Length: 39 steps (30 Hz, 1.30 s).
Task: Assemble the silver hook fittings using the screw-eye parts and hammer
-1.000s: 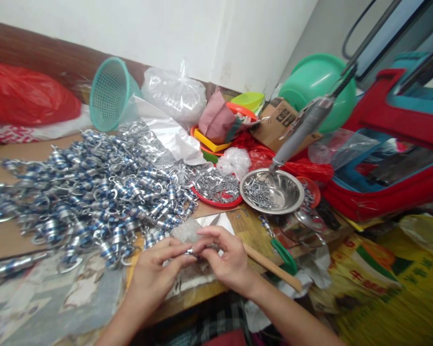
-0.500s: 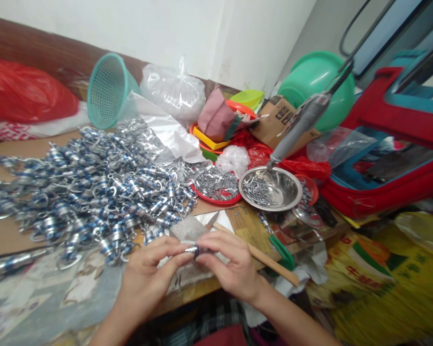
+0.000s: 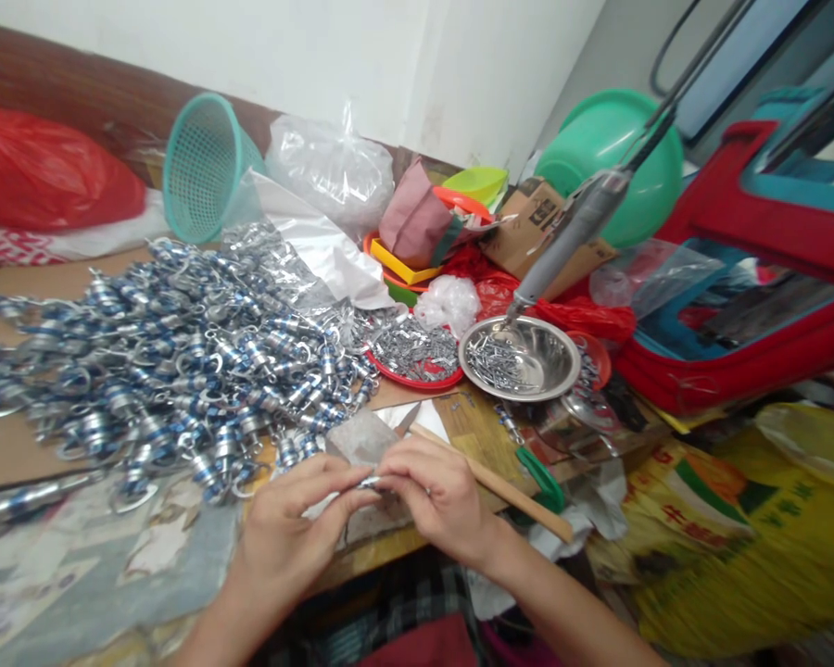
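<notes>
Both hands meet above the near edge of the wooden table. My left hand point(image 3: 306, 523) pinches a small shiny metal piece point(image 3: 368, 483) between thumb and fingers. From the other side, my right hand point(image 3: 435, 496) closes on the same piece with thumb and fingertips; most of it is hidden by the fingers. Beneath the hands lies a grey flat block point(image 3: 365, 440). Just behind them rests a hammer-like tool with a wooden handle point(image 3: 521, 505). A large heap of silver and blue metal fittings with hooks and rings point(image 3: 181, 361) spreads to the left.
A red tray point(image 3: 417, 378) of small metal parts and a steel bowl point(image 3: 560, 366) of pins stand behind the hands. A grey power screwdriver point(image 3: 570, 241) hangs over the bowl. A green basket point(image 3: 201, 171) lies tipped at the back. A red stool point(image 3: 729, 380) is at right.
The fingers have shifted around the small metal piece, and the right fingertips have drawn in closer together. The view has moved slightly; the surroundings are otherwise the same.
</notes>
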### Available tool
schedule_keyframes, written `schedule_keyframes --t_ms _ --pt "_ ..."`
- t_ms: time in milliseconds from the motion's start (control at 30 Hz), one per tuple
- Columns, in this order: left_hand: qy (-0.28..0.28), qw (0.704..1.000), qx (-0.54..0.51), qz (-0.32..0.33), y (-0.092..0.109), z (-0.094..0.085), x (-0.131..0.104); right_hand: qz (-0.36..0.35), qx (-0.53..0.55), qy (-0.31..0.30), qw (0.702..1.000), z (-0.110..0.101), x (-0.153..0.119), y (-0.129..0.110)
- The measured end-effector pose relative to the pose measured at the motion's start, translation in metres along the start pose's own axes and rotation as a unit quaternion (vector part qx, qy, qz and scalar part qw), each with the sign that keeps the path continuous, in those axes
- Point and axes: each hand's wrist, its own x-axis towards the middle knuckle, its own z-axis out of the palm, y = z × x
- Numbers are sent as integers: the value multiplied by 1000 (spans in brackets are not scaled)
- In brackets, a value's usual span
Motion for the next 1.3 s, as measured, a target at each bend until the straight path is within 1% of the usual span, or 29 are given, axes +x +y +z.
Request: schedule_keyframes --t_ms 67,133,233,300,333,400,467,533,633,733,833,900,1000,1067,1100,1133,1167,1200,1233,1267,1300 --pt "-7 999 -18 -26 0 0 -1 -6 1 -3 1000 -1 -2 0" --pt "-5 996 -51 -68 1 -1 -2 -23 3 11 1000 -1 -6 2" --pt "-1 985 -105 -138 1 -3 -2 -97 -26 39 994 1 -14 8" --pt "-5 983 -99 -154 2 -4 0 -159 -70 42 984 2 -17 12" --pt "-11 985 -85 -149 3 -5 1 -183 -90 41 978 1 -18 13" --pt "-23 991 -51 -124 5 -6 4 -208 -114 40 971 -1 -18 15" --pt "-24 995 -28 -94 7 -6 7 -216 -125 39 968 -4 -16 14" --pt "-12 997 -14 -71 8 -5 8 -220 -133 38 966 -6 -14 14" --pt "7 998 1 -62 9 -4 9 -231 -139 44 962 -8 -12 12" --pt "-5 998 1 -65 7 -4 9 -228 -133 57 963 -8 -11 10" --pt "-37 996 -28 -79 5 -7 10 -197 -113 68 971 -5 -12 9" --pt "-48 989 -58 -125 4 -8 10 -148 -71 72 984 -1 -13 9" --pt "-14 965 -135 -226 2 -4 5 -37 14 86 995 5 -12 5" --pt "17 943 -196 -267 0 1 1 19 49 90 995 7 -10 1" --pt "29 935 -219 -278 -1 3 -1 38 59 77 995 6 -7 0" --pt "33 929 -234 -286 -3 5 -2 49 64 48 996 4 -4 0" --pt "36 924 -243 -292 -5 7 -3 55 58 8 997 1 1 3" --pt "37 921 -251 -296 -6 8 -3 69 25 -35 997 -4 8 8" --pt "37 918 -259 -298 -8 9 -3 93 -33 -70 993 -10 16 16" --pt "33 916 -266 -299 -10 10 -3 120 -102 -94 983 -17 26 28" --pt "30 915 -272 -297 -11 12 -3 170 -213 -93 958 -24 36 42"
